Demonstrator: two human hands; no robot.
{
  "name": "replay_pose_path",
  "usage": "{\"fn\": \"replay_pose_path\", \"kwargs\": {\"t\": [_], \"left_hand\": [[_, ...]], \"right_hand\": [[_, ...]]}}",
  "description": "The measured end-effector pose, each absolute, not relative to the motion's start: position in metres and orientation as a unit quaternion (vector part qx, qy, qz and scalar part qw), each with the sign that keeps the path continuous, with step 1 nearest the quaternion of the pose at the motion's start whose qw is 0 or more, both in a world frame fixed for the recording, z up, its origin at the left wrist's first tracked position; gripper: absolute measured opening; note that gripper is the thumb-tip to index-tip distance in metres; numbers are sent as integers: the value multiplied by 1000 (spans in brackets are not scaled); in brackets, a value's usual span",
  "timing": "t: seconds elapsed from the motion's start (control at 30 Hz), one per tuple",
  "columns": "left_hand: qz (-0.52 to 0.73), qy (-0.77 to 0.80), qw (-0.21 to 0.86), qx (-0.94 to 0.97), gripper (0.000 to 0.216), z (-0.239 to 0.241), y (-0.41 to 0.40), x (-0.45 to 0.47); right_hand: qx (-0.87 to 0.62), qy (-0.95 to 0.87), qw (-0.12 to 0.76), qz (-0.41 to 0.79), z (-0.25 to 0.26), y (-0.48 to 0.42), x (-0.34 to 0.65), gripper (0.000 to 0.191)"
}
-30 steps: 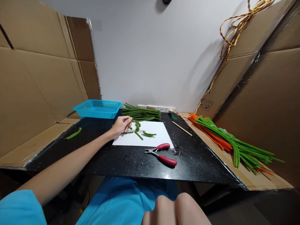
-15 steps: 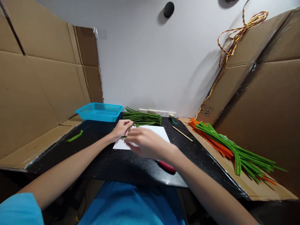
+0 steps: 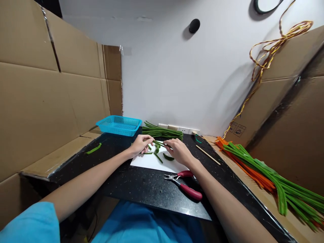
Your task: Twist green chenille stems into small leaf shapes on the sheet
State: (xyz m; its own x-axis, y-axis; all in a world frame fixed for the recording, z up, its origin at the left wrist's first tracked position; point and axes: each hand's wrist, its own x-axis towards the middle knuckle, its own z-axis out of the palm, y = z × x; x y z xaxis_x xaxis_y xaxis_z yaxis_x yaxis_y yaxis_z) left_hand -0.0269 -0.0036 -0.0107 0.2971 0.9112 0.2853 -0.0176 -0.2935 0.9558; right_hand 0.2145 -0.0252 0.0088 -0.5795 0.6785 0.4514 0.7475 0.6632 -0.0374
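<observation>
A dark green pipe cleaner point(image 3: 162, 143) stretches between my two hands, just above a white sheet of paper point(image 3: 141, 162). My left hand point(image 3: 142, 145) pinches its left end, and the fingers of my right hand point(image 3: 178, 150) are closed on its right end. Below them, short green pieces lie on the sheet, among them a curved piece point(image 3: 168, 157) and a straight piece point(image 3: 158, 158). Red-handled cutting pliers point(image 3: 188, 190) rest on the black tabletop near my right forearm, jaws pointing left and handles spread.
Behind the sheet lies a bundle of dark green pipe cleaners point(image 3: 162, 131). A blue basket point(image 3: 118, 130) stands at the back left, near a bright green strip point(image 3: 93, 149). To the right are a wooden stick point(image 3: 208, 155) and green and orange stems point(image 3: 263, 168). Cardboard walls point(image 3: 76, 91) flank the table.
My right hand has moved right and up, away from my left, and now grips the pipe cleaner's other end. The pliers and the pieces on the sheet have come into view. The camera has turned left.
</observation>
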Motion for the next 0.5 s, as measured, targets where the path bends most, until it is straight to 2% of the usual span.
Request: {"fn": "replay_pose_path", "kwargs": {"t": [0.3, 0.5], "left_hand": [[471, 358, 469, 656, 30, -11, -5, -26], [459, 355, 457, 674, 37, -11, -7, -26]], "right_hand": [[-425, -878, 214, -57, 4, -24, 216, 17], [-390, -886, 252, -6, 5, -23, 219, 28]]}}
